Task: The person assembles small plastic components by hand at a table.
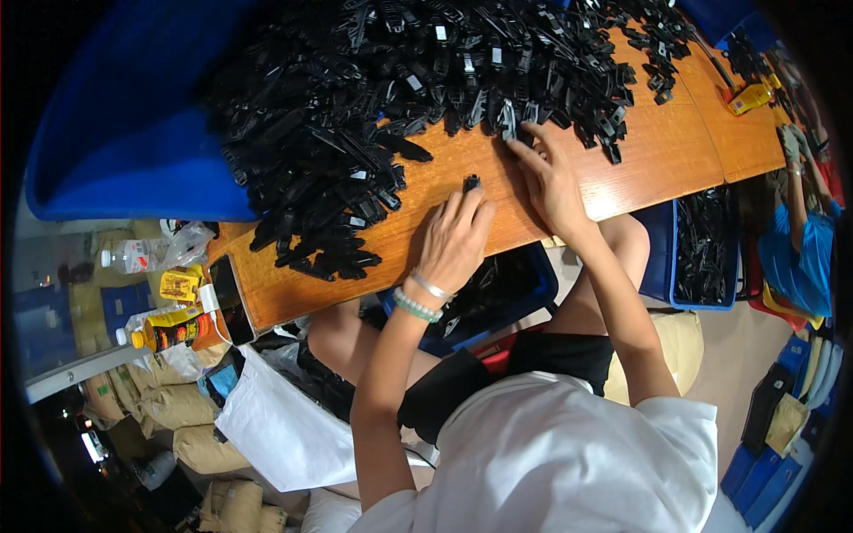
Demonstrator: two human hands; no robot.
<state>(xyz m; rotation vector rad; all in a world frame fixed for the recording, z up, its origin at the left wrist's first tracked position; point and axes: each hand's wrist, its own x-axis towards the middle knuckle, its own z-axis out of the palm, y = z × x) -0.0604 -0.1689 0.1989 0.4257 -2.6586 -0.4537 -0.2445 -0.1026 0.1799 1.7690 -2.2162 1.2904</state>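
A heap of black plastic clip-like parts point(355, 107) covers the far side of the wooden table point(435, 200). Close to the table's near edge, my left hand point(455, 238) has its fingertips closed on a small black plastic part point(471, 183), mostly hidden by them. My right hand point(558, 188) reaches to the heap's edge, thumb and forefinger pinching at a black plastic clip point(526, 133). Beside those fingertips lies another clip with a shiny grey face point(508, 119). Bracelets circle my left wrist.
A large blue bin point(115, 133) stands at the left. Below the table are a blue crate point(546, 289) by my knees and another crate point(662, 258) of black parts. A phone point(229, 298) and bottles point(169, 330) sit at the left. A co-worker in blue point(795, 258) is at the right.
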